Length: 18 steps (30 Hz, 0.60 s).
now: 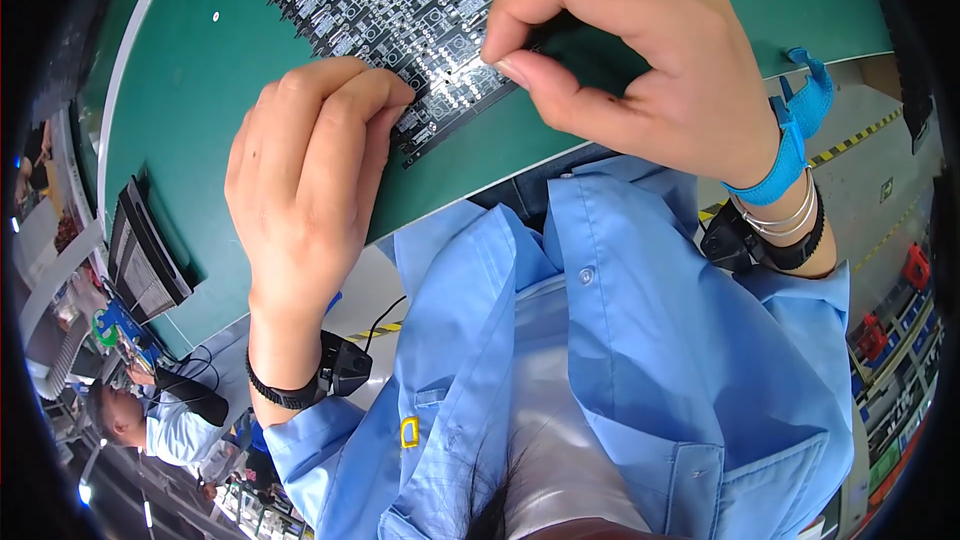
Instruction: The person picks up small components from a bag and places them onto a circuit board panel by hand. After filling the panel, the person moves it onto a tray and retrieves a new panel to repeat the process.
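Note:
A black panel of printed circuit boards, with white markings and rows of small repeated boards, lies at an angle on the green tabletop. My left hand is closed at its near left edge, fingers bent and the thumb mostly hidden behind them. At the panel's right edge, the thumb and index finger of my right hand are pinched together. Both hands appear to grip the panel's edges; whether a tiny part sits between the right fingertips cannot be made out. Light glares off the panel between the hands.
The green table ends just in front of me. On its left side stands a dark-framed holder with a printed sheet. A blue wrist strap circles my right wrist. Another person sits at the lower left, and stacked bins stand at right.

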### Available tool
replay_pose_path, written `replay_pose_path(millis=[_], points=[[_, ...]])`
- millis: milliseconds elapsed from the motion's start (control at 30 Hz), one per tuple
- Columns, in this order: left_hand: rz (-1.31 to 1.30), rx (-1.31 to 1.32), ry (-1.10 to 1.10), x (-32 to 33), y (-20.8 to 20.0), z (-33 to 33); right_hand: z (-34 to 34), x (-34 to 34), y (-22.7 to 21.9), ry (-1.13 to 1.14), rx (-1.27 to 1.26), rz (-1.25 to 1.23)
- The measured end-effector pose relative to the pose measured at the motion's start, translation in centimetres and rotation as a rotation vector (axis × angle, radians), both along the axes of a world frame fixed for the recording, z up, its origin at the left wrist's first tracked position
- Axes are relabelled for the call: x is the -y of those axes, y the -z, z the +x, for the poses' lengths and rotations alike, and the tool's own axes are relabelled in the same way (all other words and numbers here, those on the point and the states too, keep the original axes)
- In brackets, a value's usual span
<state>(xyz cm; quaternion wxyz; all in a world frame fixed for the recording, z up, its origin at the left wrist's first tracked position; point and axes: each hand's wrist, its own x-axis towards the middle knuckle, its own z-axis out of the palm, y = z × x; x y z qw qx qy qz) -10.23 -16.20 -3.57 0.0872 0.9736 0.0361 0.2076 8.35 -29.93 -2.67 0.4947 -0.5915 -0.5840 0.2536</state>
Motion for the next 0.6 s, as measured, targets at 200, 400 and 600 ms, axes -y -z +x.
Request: replay_pose_path(millis=[200, 400, 600], points=[[0.146, -0.017, 0.041, 0.0, -0.8, 0.1, 0.0, 0.2, 0.2, 0.02, -0.006, 0.024], [0.182, -0.047, 0.139, -1.4, -0.5, -1.7, 0.0, 0.4, 0.2, 0.057, -0.08, 0.016], [0.141, -0.146, 0.145, -1.2, -1.4, -2.3, -0.3, 0.3, -0.4, 0.06, 0.142, -0.012]])
